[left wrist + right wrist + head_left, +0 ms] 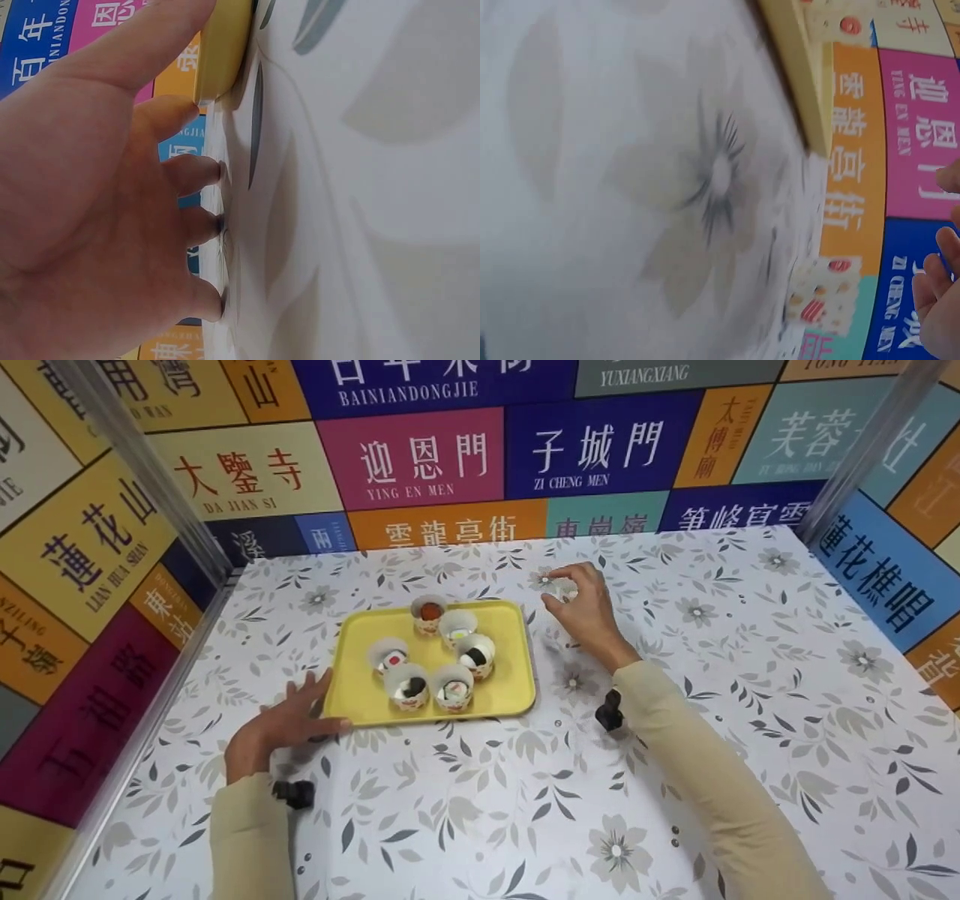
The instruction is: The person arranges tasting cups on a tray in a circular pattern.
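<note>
A yellow tray [360, 630] carries several small paper cups grouped in a rough ring. Small sushi-like pieces sit in them: one orange-red [430, 613], others white with black, such as the piece in the right-hand cup [475, 658]. My left hand [289, 724] lies at the tray's near left corner, fingers spread, thumb at the rim. In the left wrist view its other fingertips meet the tabletop. Right of the tray, my right hand [589, 611] hovers with curved fingers, thumb and index apart. Another printed paper cup [823, 296] stands beyond it on the table, away from the fingers.
A white tablecloth [480, 810] with grey leaves and flowers covers the table. Colourful panels with Chinese lettering [420, 457] rise behind and at both sides. Clear upright posts [172, 495] stand at the back corners.
</note>
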Tool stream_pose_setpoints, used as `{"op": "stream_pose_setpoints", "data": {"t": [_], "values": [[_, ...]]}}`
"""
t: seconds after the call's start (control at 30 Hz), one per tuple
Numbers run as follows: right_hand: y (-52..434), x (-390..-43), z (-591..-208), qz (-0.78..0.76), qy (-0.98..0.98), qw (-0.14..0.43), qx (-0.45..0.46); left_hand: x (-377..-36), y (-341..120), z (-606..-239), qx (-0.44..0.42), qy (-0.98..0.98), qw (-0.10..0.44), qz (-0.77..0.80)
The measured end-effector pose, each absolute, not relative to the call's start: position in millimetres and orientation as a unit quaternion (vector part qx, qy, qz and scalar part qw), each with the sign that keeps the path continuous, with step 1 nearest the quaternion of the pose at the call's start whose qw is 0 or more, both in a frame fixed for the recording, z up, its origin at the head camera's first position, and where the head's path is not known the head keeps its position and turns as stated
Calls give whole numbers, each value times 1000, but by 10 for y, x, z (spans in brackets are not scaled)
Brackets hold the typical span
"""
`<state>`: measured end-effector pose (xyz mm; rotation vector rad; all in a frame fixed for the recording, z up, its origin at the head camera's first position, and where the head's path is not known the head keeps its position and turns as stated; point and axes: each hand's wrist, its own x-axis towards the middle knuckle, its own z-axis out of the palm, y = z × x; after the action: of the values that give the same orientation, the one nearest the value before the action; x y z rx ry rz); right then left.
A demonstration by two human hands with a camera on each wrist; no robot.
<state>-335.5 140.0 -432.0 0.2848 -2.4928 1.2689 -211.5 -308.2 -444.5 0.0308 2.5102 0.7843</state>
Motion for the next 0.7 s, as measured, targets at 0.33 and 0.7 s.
{"op": "stream_pose_setpoints", "data": {"t": [0.33, 0.7], "values": [[1741, -3468, -4424, 452, -879, 147, 48, -2147, -3087, -4436, -3, 921, 263, 286], [1863, -3551, -4549, 489, -871, 49, -15, -2127, -3089, -4460, 3, 927, 250, 280]]}}
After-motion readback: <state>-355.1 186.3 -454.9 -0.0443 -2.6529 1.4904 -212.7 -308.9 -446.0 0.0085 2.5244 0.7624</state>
